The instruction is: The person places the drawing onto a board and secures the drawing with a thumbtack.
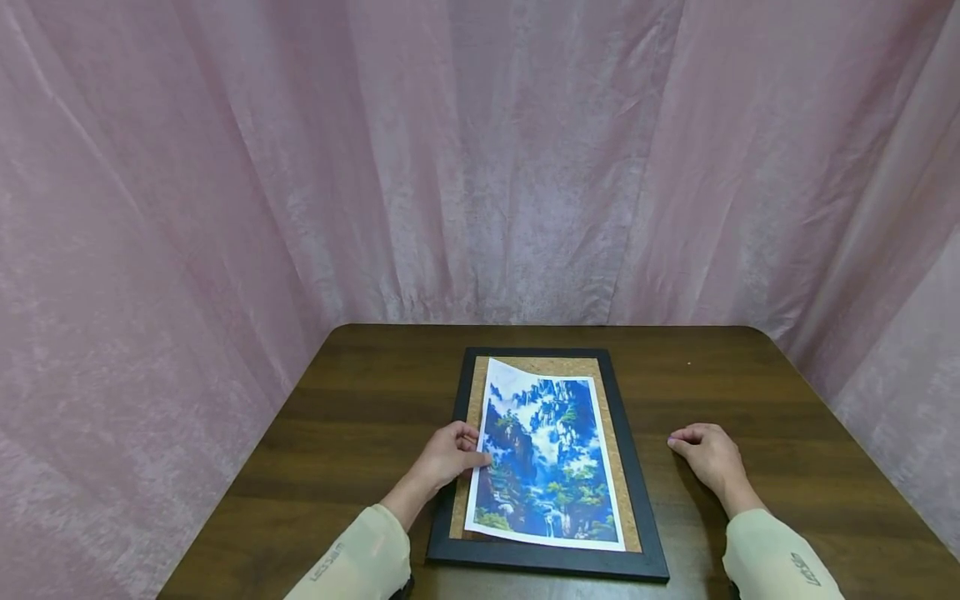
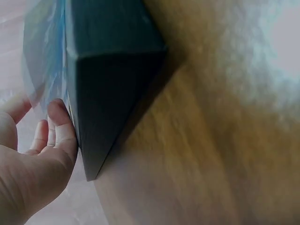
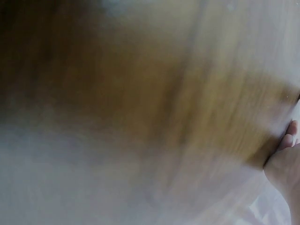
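A printed landscape picture point(image 1: 551, 454) with blue mountains and a white border lies at a slight tilt over the cork-coloured board of a black picture frame point(image 1: 637, 487). My left hand point(image 1: 444, 454) pinches the print's left edge, thumb on top and fingers beneath. In the left wrist view that hand point(image 2: 44, 159) is beside the frame's dark side point(image 2: 112, 93), and the print point(image 2: 44, 51) stands raised off it. To the right of the frame, my right hand point(image 1: 708, 458) rests on the table with its fingers loosely curled, holding nothing. Only part of the right hand point(image 3: 283, 164) shows in the right wrist view.
The frame lies on a dark brown wooden table point(image 1: 360, 400) with rounded far corners. Pink curtains point(image 1: 525, 167) hang behind the table and along both sides. A tiny pale speck point(image 1: 689, 363) sits on the table at the far right.
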Demonstrator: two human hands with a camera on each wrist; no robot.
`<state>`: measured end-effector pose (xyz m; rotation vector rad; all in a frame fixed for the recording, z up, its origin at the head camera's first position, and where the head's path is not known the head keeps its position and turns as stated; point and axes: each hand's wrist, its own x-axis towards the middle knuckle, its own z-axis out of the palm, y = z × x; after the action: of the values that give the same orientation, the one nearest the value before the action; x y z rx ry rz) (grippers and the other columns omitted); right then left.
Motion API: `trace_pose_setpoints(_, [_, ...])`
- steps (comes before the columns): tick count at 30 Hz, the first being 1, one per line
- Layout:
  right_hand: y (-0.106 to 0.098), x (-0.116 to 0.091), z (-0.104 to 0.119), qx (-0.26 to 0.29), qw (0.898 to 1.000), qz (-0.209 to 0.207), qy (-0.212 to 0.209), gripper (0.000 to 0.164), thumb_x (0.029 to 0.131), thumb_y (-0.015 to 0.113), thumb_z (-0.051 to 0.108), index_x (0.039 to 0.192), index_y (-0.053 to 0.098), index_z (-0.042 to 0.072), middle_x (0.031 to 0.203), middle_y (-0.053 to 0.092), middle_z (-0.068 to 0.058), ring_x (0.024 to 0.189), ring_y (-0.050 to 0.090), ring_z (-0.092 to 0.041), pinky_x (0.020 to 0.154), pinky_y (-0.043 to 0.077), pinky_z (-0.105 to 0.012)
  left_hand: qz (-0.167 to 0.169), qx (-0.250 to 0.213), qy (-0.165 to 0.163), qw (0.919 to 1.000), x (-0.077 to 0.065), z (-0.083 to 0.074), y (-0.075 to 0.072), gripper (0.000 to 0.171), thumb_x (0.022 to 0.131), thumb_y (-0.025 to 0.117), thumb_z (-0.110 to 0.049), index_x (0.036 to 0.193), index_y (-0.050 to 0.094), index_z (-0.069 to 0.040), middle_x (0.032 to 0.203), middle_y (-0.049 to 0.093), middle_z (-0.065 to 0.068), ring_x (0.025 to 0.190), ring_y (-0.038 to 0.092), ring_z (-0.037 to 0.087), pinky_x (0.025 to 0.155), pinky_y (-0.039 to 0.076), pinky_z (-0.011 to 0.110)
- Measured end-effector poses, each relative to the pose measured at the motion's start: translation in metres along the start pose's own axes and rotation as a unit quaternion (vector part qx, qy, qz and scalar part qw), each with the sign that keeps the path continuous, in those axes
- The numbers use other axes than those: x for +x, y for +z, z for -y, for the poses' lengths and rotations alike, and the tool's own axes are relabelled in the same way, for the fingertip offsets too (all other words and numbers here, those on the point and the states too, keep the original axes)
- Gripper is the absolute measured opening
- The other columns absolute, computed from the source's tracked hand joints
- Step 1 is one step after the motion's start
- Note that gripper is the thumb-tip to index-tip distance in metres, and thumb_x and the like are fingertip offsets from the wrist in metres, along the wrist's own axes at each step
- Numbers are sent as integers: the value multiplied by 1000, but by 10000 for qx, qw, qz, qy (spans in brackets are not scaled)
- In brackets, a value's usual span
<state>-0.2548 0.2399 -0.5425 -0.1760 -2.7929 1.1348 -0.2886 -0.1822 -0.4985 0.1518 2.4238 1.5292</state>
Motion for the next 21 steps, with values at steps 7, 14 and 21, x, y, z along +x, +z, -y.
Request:
trace_pose_setpoints(7, [1, -1, 2, -29, 10000, 1, -8, 21, 95, 64, 13, 100, 73, -5, 120, 55, -30, 116, 47, -48, 98, 35, -62, 124, 101, 103, 9998, 0, 3, -10, 34, 87, 79, -17, 109, 60, 0, 86, 63, 9, 71, 61, 20, 67, 55, 33])
trace_pose_setpoints(14, [1, 0, 0, -43, 10000, -42, -34, 20, 95, 65, 13, 99, 73, -4, 119, 55, -30, 116, 48, -47, 98, 35, -62, -284, 672, 259, 9970, 2, 0, -18, 30, 88, 78, -20, 107, 64, -3, 89, 60, 7, 77, 56, 21, 69, 53, 32])
trace_pose_setpoints(21, [2, 0, -1, -40, 9999, -81, -106, 19, 94, 64, 13, 98, 73, -4, 118, 56, -30, 115, 48, -47, 97, 35, -62, -468, 1279, 477, 9895, 8, -8, -20, 34, 88, 78, -24, 114, 65, -8, 108, 59, 9, 96, 55, 27, 83, 55, 40])
